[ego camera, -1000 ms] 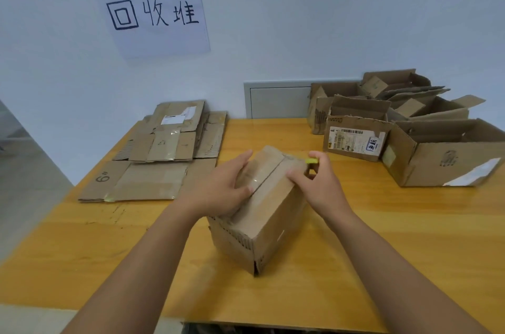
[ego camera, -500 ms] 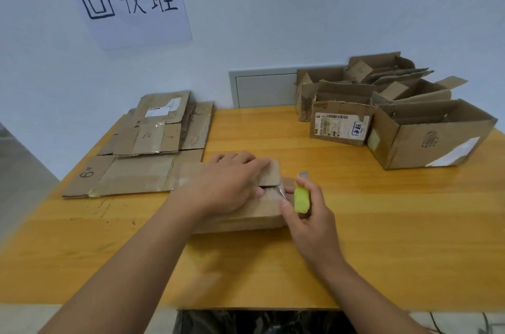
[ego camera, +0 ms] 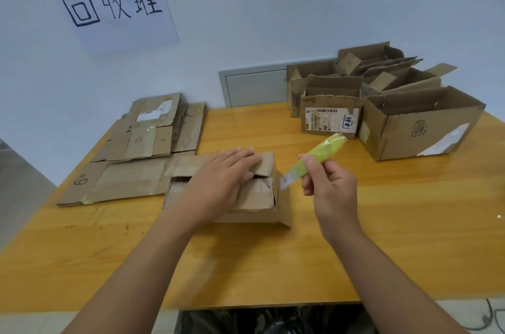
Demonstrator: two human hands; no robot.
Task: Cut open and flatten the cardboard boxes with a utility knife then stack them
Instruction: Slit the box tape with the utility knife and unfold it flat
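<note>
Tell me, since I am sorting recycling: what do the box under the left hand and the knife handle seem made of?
The box looks like plain brown corrugated cardboard, matte, with torn, ragged flap edges and a strip of glossy clear tape. The utility knife handle looks like yellow-green plastic, smooth and slightly translucent, though motion blur leaves that open; its tip looks like pale metal.

Pale blue-white wall [ego camera: 273,5], evenly lit, no hard shadows. Paper sign [ego camera: 114,5] taped to it upper left, three handwritten black characters. Grey metal access panel [ego camera: 254,86] set low in the wall, partly behind the desk's far edge. Desk [ego camera: 273,257]: yellow-orange wood, glossy, scuffs and dark marks near the left front. Grey floor [ego camera: 19,197] at left; dark cable [ego camera: 489,317] at lower right.
</note>
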